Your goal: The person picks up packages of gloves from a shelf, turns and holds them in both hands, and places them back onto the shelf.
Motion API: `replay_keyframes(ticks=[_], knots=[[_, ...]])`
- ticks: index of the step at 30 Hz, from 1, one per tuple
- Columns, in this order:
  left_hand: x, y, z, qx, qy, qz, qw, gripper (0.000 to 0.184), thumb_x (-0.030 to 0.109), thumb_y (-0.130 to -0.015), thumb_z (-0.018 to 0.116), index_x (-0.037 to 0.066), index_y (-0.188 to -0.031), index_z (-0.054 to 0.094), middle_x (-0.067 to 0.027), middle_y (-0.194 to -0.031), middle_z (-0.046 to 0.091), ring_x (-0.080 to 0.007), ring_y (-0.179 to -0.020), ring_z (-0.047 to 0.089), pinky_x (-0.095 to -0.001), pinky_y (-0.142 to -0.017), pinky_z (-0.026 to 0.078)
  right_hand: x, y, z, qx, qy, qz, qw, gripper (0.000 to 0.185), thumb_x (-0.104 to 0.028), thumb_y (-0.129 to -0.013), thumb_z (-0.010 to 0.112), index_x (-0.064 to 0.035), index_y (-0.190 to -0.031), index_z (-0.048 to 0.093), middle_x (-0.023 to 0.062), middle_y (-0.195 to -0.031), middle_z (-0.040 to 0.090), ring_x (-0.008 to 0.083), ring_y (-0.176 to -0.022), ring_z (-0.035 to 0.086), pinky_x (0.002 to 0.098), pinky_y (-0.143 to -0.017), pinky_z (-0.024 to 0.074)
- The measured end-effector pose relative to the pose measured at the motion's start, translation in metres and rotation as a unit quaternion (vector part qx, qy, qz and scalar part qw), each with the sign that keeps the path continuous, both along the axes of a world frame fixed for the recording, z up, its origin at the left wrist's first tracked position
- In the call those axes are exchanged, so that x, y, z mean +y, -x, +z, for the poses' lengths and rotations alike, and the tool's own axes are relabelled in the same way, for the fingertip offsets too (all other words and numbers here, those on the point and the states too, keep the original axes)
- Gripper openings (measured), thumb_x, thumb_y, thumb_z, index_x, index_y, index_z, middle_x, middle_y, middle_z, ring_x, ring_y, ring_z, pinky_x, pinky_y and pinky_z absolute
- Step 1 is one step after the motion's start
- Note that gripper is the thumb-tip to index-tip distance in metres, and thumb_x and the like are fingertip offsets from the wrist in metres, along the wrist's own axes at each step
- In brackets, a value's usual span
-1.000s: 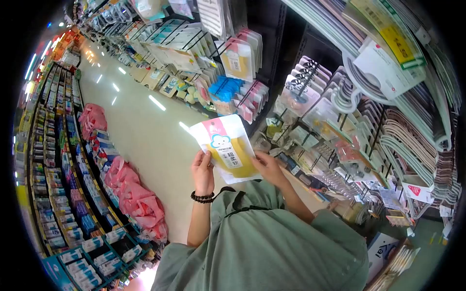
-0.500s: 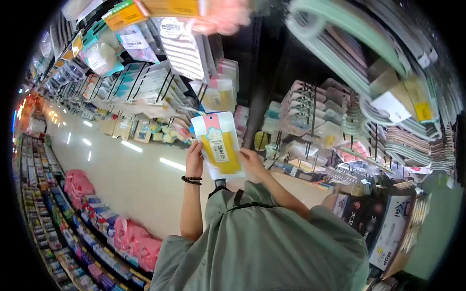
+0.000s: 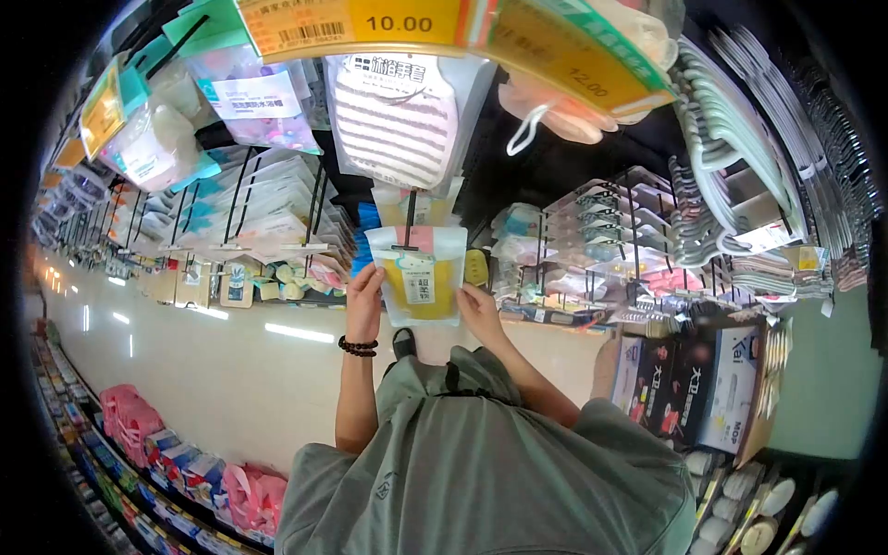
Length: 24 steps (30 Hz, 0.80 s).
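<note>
A flat packet point(image 3: 442, 296) with a yellow window, white edges and a pink top strip is held upright between my hands. My left hand point(image 3: 365, 301), with a dark bead bracelet point(image 3: 358, 347) at the wrist, grips its left edge. On the opposite edge, the fingers and thumb of my right hand point(image 3: 478, 310) pinch the packet. A black display hook point(image 3: 411, 217) crosses the packet's top; whether it passes through the hole I cannot tell. Behind it hangs a similar packet point(image 3: 446, 209). Above is a grey-striped bath glove pack point(image 3: 393, 116).
Orange price tags point(image 3: 370, 23) stick out overhead. Hanging packs point(image 3: 268, 199) fill the rack at left, pale green hangers point(image 3: 731, 148) the right. Mop boxes point(image 3: 731, 388) stand lower right. Pink bags point(image 3: 254, 499) lie along the shelf at lower left.
The packet has come up against the rack, with the hook now across its top. Both hands still hold it. The view has shifted closer to the price tags and hanging packs.
</note>
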<state>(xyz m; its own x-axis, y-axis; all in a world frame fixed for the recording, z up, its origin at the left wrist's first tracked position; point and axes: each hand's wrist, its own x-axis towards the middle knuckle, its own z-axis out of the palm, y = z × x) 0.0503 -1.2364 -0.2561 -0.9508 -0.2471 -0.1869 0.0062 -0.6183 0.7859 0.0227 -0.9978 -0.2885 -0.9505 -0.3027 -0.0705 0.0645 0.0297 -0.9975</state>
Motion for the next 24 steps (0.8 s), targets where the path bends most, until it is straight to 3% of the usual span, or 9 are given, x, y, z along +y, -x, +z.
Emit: replay_keyframes(ticks=[4, 8, 16, 19, 24], knots=[[-0.010, -0.001, -0.006, -0.006, 0.006, 0.002, 1.000, 0.028, 0.008, -0.097, 0.057, -0.003, -0.122, 0.061, -0.0035, -0.115, 0.066, -0.0094, -0.101, 0.057, -0.0255, -0.087, 0.042, -0.008, -0.010, 0.004, 0.045, -0.066, -0.009, 0.997, 0.023, -0.013, -0.098, 0.057, 0.0052, -0.111, 0.061, 0.0001, -0.082, 0.059, 0.0049, -0.073, 0.050, 0.0215, -0.063, 0.0416], [-0.014, 0.003, 0.004, -0.059, 0.038, -0.005, 0.998, 0.025, 0.009, -0.096, 0.059, -0.002, -0.118, 0.064, -0.0010, -0.109, 0.066, -0.0069, -0.096, 0.056, -0.0235, -0.081, 0.042, -0.013, -0.014, -0.005, 0.027, -0.059, -0.029, 0.998, 0.023, -0.012, -0.097, 0.057, 0.0054, -0.112, 0.060, 0.0009, -0.081, 0.059, 0.0053, -0.073, 0.050, 0.0216, -0.063, 0.0426], [-0.011, 0.021, 0.010, -0.047, 0.065, 0.016, 0.997, 0.024, 0.009, -0.095, 0.060, -0.004, -0.116, 0.062, -0.0022, -0.108, 0.063, -0.0097, -0.101, 0.053, -0.0237, -0.089, 0.039, -0.024, -0.013, -0.001, 0.013, 0.019, -0.081, 0.996, 0.027, -0.013, -0.098, 0.057, 0.0030, -0.119, 0.058, 0.0016, -0.082, 0.059, 0.0055, -0.074, 0.052, 0.0218, -0.064, 0.0435], [-0.009, 0.024, 0.009, -0.023, 0.055, 0.043, 0.997, 0.028, 0.009, -0.094, 0.061, -0.005, -0.118, 0.063, -0.0050, -0.112, 0.066, -0.0108, -0.101, 0.057, -0.0248, -0.090, 0.041, -0.017, -0.012, -0.004, -0.044, 0.001, -0.029, 0.999, 0.028, -0.010, -0.099, 0.054, 0.0047, -0.123, 0.055, 0.0049, -0.102, 0.063, 0.0087, -0.089, 0.059, 0.0225, -0.078, 0.0482], [-0.016, 0.025, 0.004, -0.020, 0.092, 0.053, 0.994, 0.025, 0.009, -0.093, 0.062, -0.005, -0.115, 0.063, -0.0052, -0.109, 0.065, -0.0117, -0.100, 0.057, -0.0257, -0.090, 0.042, -0.011, -0.022, 0.006, 0.017, 0.005, -0.024, 1.000, 0.033, -0.010, -0.097, 0.055, -0.0011, -0.129, 0.052, 0.0073, -0.101, 0.063, 0.0123, -0.088, 0.060, 0.0261, -0.077, 0.0491]])
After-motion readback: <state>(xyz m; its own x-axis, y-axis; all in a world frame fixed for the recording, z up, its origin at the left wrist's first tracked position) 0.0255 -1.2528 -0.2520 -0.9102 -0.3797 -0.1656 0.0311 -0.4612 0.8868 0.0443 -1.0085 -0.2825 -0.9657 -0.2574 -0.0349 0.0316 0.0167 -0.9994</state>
